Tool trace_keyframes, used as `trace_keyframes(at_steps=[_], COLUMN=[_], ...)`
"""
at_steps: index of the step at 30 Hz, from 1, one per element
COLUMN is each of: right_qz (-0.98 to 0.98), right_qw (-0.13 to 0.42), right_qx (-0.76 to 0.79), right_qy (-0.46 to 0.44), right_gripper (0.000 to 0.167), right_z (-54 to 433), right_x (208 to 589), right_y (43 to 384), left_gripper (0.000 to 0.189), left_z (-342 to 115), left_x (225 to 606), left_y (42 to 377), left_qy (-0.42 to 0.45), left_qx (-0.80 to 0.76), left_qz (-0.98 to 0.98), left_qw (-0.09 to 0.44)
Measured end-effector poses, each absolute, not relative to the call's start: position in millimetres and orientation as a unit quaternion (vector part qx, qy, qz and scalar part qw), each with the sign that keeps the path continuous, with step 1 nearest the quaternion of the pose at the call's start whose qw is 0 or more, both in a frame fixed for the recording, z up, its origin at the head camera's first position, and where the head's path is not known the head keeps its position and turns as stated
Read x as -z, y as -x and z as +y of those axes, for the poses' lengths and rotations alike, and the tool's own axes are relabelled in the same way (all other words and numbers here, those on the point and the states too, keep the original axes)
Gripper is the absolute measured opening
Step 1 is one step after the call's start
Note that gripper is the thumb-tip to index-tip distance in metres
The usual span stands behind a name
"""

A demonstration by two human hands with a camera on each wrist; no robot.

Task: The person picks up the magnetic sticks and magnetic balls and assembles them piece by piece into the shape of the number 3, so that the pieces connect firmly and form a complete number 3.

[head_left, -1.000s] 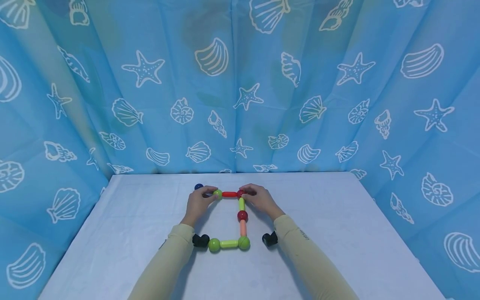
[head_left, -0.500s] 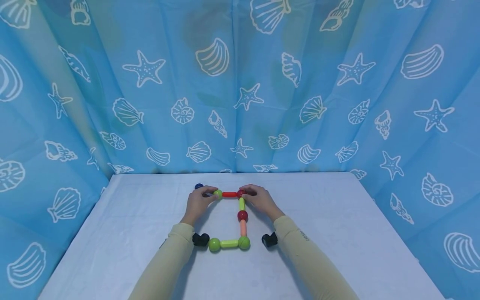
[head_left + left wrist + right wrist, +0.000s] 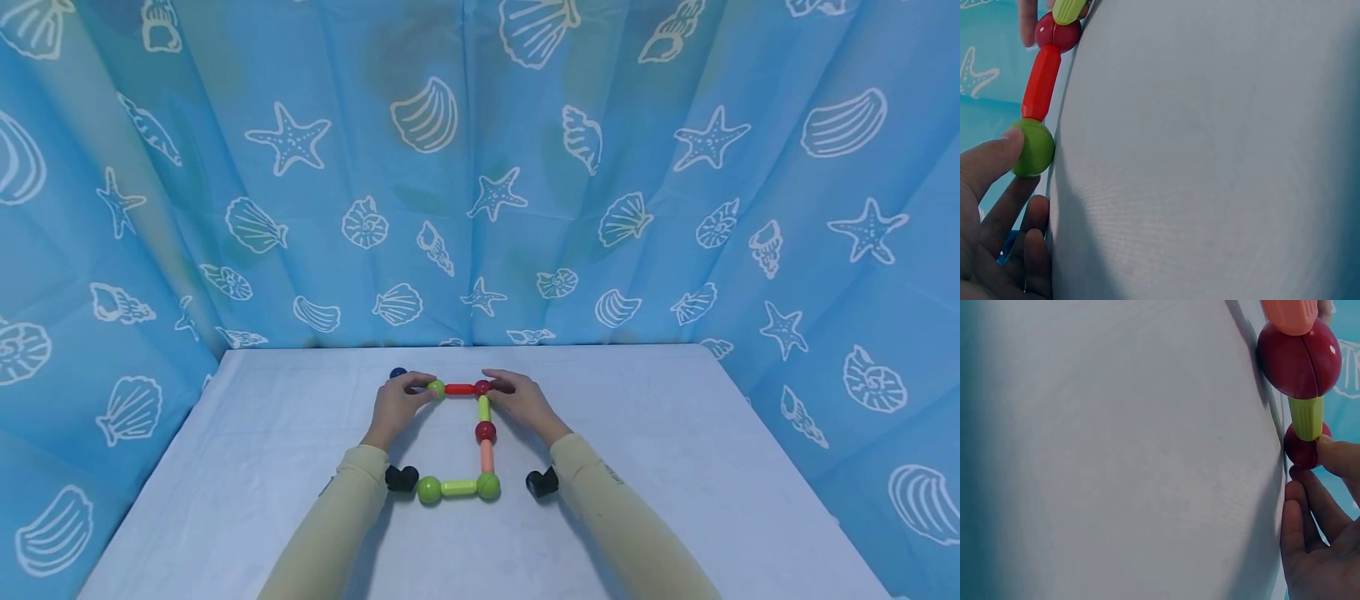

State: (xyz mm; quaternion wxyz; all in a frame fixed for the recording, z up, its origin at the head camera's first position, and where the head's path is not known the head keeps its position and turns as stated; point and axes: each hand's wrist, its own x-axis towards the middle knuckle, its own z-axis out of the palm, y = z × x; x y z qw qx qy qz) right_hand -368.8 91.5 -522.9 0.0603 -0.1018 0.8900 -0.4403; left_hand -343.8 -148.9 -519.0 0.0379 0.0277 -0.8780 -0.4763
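Note:
My left hand [image 3: 394, 410] pinches a green ball [image 3: 1036, 149] between thumb and index finger, at the far left corner of a chain of toy balls and rods. From it a red rod [image 3: 1041, 84] runs right to a dark red ball [image 3: 482, 387], which my right hand [image 3: 527, 403] holds by thumb and fingertip. Coming nearer from there are a yellow-green rod [image 3: 1307, 417], a second dark red ball [image 3: 1300, 359] and a salmon rod [image 3: 487, 456]. A green ball [image 3: 488, 486] forms the near right corner, joined by a light green rod [image 3: 459, 487] to another green ball [image 3: 429, 490].
A dark blue ball [image 3: 398, 372] lies behind my left hand, partly hidden by it. White cloth covers the table [image 3: 637, 467], and a blue shell-print curtain [image 3: 480, 167] stands along its back and sides. Black wrist devices [image 3: 402, 480] show beside both sleeves.
My right hand has shifted very slightly to the right at the far dark red ball, its index finger a little raised. The left hand and the chain stay in place.

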Motion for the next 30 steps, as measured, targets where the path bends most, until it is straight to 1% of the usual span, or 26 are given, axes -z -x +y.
trace_keyframes(at_steps=[3, 7, 16, 22, 30], right_qz=[0.893, 0.895, 0.903, 0.907, 0.911], right_qw=[0.059, 0.060, 0.074, 0.073, 0.073], right_qx=[0.435, 0.430, 0.413, 0.406, 0.393], right_qy=[0.102, 0.100, 0.090, 0.081, 0.095], right_gripper=[0.052, 0.053, 0.045, 0.040, 0.036], right_z=[93, 95, 101, 104, 114], right_x=[522, 519, 513, 510, 508], right_y=[368, 367, 360, 356, 350], left_gripper=[0.028, 0.028, 0.028, 0.029, 0.029], left_z=[-149, -149, -149, -149, -148], left_x=[519, 517, 518, 518, 520], left_y=[344, 344, 346, 345, 343], left_qy=[-0.028, -0.030, -0.030, -0.031, -0.026], left_qx=[0.478, 0.479, 0.475, 0.475, 0.477], left_qz=[-0.877, -0.877, -0.879, -0.879, -0.878], left_qw=[0.037, 0.034, 0.033, 0.035, 0.035])
